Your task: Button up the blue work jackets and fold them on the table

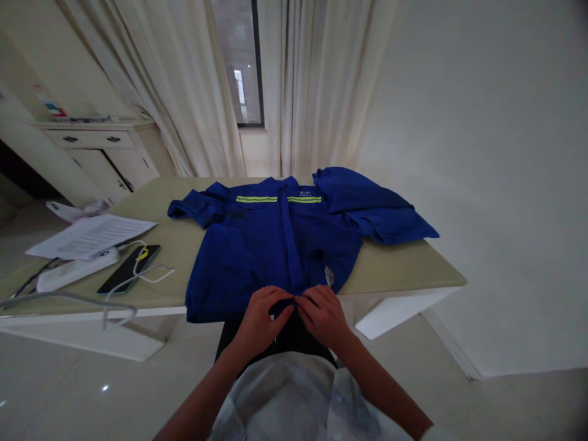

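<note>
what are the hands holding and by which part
The left hand and right hand hold a blue work shirt with yellow reflective stripes by the bottom of its front placket.

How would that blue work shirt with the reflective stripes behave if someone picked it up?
The blue work shirt would probably hang limp, since its sleeve lies in soft, rumpled folds. It likely feels light for its size. The reflective stripe may be slightly stiffer, but probably won't stop it flopping.

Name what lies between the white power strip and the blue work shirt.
The head view shows a black smartphone and a white charging cable there, on the beige tabletop.
</note>
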The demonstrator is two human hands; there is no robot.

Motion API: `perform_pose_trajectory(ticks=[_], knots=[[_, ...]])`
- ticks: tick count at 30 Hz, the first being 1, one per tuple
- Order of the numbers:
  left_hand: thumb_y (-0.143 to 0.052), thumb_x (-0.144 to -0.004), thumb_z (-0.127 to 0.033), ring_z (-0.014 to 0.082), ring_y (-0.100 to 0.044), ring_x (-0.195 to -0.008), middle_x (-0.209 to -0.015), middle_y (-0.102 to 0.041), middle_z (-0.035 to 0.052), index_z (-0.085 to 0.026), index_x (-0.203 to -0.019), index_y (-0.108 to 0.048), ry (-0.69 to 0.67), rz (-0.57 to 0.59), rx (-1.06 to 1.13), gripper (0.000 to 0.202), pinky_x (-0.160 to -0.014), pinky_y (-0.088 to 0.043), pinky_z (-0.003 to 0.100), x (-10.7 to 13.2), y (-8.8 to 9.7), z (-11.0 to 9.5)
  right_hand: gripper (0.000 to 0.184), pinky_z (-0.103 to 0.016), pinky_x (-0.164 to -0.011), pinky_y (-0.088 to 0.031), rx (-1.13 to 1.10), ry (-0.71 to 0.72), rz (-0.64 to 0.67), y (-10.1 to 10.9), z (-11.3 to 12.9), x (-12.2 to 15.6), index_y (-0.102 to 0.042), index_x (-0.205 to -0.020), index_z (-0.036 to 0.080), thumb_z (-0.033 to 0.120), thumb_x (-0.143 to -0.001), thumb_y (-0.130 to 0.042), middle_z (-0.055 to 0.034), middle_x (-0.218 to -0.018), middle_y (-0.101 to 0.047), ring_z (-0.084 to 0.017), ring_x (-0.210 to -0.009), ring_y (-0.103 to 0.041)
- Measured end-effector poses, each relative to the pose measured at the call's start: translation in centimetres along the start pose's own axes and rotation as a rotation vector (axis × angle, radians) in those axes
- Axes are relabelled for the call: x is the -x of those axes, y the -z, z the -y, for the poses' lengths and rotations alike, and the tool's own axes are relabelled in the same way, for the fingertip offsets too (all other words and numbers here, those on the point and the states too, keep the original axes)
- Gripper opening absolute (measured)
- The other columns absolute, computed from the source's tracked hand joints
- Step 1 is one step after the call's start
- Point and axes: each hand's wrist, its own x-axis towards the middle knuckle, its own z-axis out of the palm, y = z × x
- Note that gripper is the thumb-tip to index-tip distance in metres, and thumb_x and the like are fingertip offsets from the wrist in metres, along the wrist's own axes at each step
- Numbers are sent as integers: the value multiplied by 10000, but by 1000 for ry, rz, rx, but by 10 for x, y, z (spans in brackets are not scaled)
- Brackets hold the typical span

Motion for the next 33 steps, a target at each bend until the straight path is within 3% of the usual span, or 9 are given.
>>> perform_pose_trajectory(ticks=[4,8,15,18,22,29,33], knots=[[-606,-1034,-325,193,-701,-905,-942,-765,36,-223,-916,-758,40,-42,126,218,-864,-533,337,-6,0,0,144,-378,-785,-418,-22,-14,45,2,0,-4,-745,-989,191,280,-1037,-643,-56,-885,-689,-208,-842,-555],[-575,-1053,-326,194,-680,-906,-936,-760,39,-214,-923,-737,37,-79,58,236,-842,-511,339,-9,-1,-3,170,-376,-746,-392,6,-2,35,6,1,-8,-750,-1012,192,297,-1059,-624,-46,-847,-680,-196,-809,-538],[-629,-1018,-190,197,-692,-950,-999,-797,20,-236,-974,-744,-228,-226,-202,132,-1040,-465,452,0,-7,-13,214,-383,-709,-362,63,51,15,8,10,-9,-716,-887,190,140,-1047,-583,-24,-739,-643,-189,-748,-499],[-634,-1024,-205,190,-706,-1003,-1097,-792,30,-240,-1094,-739,-261,-174,-190,132,-1016,-512,411,3,-7,-7,199,-378,-708,-375,28,13,-13,6,8,-7,-718,-897,187,147,-1042,-588,-30,-753,-654,-188,-743,-515],[-626,-1042,-304,202,-711,-1091,-1208,-767,68,-227,-1293,-686,-276,-98,-190,270,-941,-582,350,2,-4,8,137,-364,-733,-417,-57,-51,-50,4,2,-5,-738,-1042,168,180,-1043,-602,-48,-823,-682,-186,-773,-557],[-514,-1046,-96,201,-737,-943,-1121,-796,95,-140,-1307,-670,-525,-140,-407,308,-864,-568,369,5,-1,15,162,-362,-719,-418,-114,35,-89,2,-4,-4,-730,-1112,152,102,-1014,-612,-41,-820,-701,-177,-750,-551],[-495,-1028,-69,207,-740,-899,-1093,-797,114,-115,-1269,-687,-514,-175,-494,312,-832,-564,373,4,-7,17,176,-360,-706,-414,-69,150,-89,1,-6,2,-731,-1105,132,82,-1016,-587,-42,-807,-705,-170,-726,-554]])
